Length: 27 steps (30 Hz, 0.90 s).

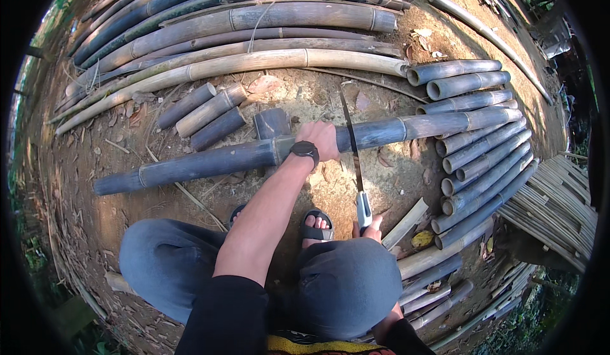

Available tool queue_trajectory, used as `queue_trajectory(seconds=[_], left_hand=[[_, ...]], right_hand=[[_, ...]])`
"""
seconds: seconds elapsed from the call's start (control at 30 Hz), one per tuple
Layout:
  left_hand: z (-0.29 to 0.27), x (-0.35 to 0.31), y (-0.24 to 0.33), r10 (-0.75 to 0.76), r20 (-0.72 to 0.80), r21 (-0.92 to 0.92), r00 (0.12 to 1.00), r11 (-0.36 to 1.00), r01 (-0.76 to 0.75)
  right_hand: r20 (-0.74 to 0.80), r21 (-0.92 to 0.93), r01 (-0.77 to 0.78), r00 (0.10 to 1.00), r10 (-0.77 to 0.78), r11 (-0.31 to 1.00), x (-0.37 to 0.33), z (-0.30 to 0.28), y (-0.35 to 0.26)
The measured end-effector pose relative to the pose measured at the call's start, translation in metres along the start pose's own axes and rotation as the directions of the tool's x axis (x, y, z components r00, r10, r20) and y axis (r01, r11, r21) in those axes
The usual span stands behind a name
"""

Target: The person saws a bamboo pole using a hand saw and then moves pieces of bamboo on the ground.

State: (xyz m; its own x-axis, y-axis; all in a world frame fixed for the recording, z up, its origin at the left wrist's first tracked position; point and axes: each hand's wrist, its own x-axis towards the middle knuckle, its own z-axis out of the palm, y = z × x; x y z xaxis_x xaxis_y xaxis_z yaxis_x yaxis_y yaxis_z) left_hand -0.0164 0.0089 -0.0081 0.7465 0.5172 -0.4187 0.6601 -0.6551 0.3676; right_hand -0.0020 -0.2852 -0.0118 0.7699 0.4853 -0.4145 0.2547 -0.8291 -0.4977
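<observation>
While the left hand [323,140] clamps the dark bamboo pole [254,155], the right hand [370,228] grips the handsaw [353,158].
Pole: grey-blue, jointed, running left-right; blade crosses it.

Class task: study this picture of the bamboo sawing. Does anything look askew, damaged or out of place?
Nothing looks broken. The left hand presses the long dark bamboo pole down, the right hand holds the saw across it. Oddities: the pole lies straight on the dirt, and a sandalled foot sits near the blade.

Smooth matt bamboo pole [210,161], metal saw [353,158]
</observation>
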Motion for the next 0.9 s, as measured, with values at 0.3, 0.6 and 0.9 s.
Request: queue_trajectory(seconds=[0.3,0.6,0.9], left_hand=[[-0.002,0.001,0.001,0.014,-0.050,-0.015,0.999,1.000,-0.015],[0.004,-0.001,-0.002,0.005,-0.054,-0.002,0.999,1.000,-0.006],[0.004,-0.001,-0.001,0.018,-0.064,-0.017,0.998,1.000,-0.020]], right_hand=[[0.020,-0.014,0.308,0.951,-0.308,0.951,0.054,0.000,-0.024],[0.005,-0.050,0.370,0.929,-0.370,0.928,0.068,0.007,-0.029],[0.032,-0.069,0.291,0.957,-0.290,0.954,0.038,0.000,-0.017]])
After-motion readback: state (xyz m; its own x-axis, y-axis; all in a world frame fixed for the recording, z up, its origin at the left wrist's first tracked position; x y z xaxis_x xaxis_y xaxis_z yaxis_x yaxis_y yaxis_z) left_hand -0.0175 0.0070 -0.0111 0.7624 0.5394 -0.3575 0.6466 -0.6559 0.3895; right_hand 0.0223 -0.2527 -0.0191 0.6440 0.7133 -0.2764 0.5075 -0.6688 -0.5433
